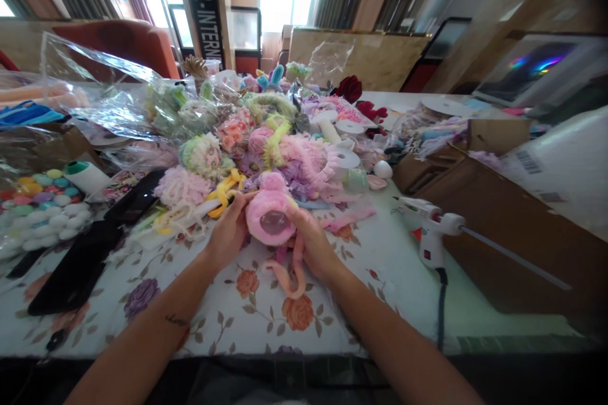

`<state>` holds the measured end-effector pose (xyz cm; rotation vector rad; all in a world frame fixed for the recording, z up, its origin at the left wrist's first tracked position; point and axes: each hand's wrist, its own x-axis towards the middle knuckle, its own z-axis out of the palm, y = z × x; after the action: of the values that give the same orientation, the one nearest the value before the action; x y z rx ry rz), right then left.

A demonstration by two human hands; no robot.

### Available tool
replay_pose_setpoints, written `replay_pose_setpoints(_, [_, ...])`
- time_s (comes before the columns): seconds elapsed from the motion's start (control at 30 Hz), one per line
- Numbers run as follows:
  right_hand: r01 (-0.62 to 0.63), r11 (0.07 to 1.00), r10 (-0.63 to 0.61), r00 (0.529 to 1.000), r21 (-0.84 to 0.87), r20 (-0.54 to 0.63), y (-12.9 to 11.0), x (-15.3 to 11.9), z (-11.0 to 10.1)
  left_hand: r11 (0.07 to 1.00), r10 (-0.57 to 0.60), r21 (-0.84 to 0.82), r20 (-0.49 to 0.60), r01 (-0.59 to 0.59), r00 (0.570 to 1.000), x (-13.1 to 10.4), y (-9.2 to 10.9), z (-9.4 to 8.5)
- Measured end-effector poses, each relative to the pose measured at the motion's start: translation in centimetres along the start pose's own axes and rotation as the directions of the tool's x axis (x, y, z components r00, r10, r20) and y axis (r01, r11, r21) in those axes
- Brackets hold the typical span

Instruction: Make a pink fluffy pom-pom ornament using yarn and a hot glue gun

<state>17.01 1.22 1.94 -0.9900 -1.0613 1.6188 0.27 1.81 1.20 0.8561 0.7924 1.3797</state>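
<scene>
Between my two hands is a fluffy pink plush piece (266, 205), with a round clear window in its front and a pink pompom on top. My left hand (230, 231) grips its left side, and my right hand (311, 237) grips its right side. A peach fuzzy strip (295, 285) hangs below it in a loop toward the flowered tablecloth (213, 316). Behind the piece lies a heap of pastel fuzzy trims (313, 158). Yellow fuzzy stems (225, 193) lie close by my left hand. The fingertips behind the piece are hidden.
A white glue gun (432, 234) with a long glue stick stands at right, beside a cardboard box (513, 240). At left are a black phone (76, 272), a bag of coloured pompoms (47, 209) and a thread cone (85, 176). Clear plastic wrap (104, 88) covers the back left.
</scene>
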Motion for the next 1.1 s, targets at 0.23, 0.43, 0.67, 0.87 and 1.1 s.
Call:
replay_pose_setpoints(0.23, [-0.015,0.996,0.017,1.0,0.086,-0.02,0.1,0.0,-0.1,0.989,0.013,0.146,0.064,-0.023,0.998,-0.4,0.2,0.0])
replay_pose_setpoints(0.43, [-0.026,0.996,0.025,1.0,0.081,0.008,-0.2,-0.1,0.0,0.997,-0.041,0.065,0.073,0.036,0.996,-0.5,0.9,0.7])
replay_pose_setpoints(0.67, [-0.034,0.997,0.036,0.998,0.065,-0.044,0.0,-0.3,0.0,0.995,-0.076,0.074,0.055,0.071,0.996,-0.5,1.0,0.2])
replay_pose_setpoints(0.87, [-0.006,0.993,0.009,1.0,0.117,-0.024,-0.1,-0.2,0.2,0.997,-0.043,0.063,0.077,0.038,0.996,-0.3,0.8,0.5])
replay_pose_setpoints(1.1, [0.074,0.983,-0.09,0.992,-0.171,-0.086,0.0,-0.5,-0.2,0.994,-0.034,0.107,0.082,0.025,0.996,-0.3,0.9,-0.7])
